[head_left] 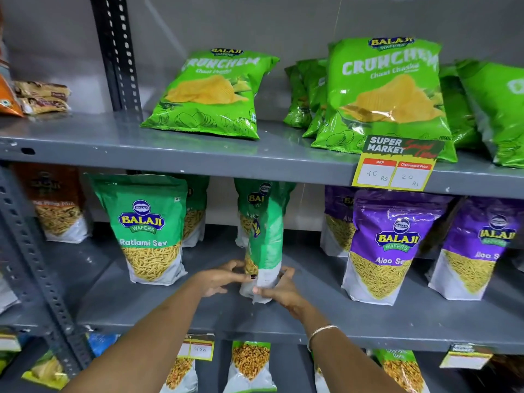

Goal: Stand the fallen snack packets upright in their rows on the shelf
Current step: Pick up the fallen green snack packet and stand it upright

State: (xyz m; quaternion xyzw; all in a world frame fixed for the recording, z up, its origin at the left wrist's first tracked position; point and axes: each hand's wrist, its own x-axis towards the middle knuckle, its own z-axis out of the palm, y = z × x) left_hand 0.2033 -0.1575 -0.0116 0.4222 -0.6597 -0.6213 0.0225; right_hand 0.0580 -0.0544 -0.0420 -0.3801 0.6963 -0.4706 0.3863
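On the middle grey shelf [170,310], a green Ratlami Sev packet [265,245] stands upright but turned edge-on. My left hand [218,279] grips its white base from the left, and my right hand [280,290] grips it from the right. Another green packet [255,199] stands right behind it. To the left, a green Ratlami Sev packet [149,231] stands upright facing front. Purple Aloo Sev packets [388,245] stand upright to the right.
The upper shelf [113,143] holds green Crunchem chip bags [215,95] leaning back, and a yellow price tag [397,165] hangs on its edge. A slotted steel upright [31,251] stands at the left. An orange packet [56,205] stands at the far left. More packets fill the shelf below.
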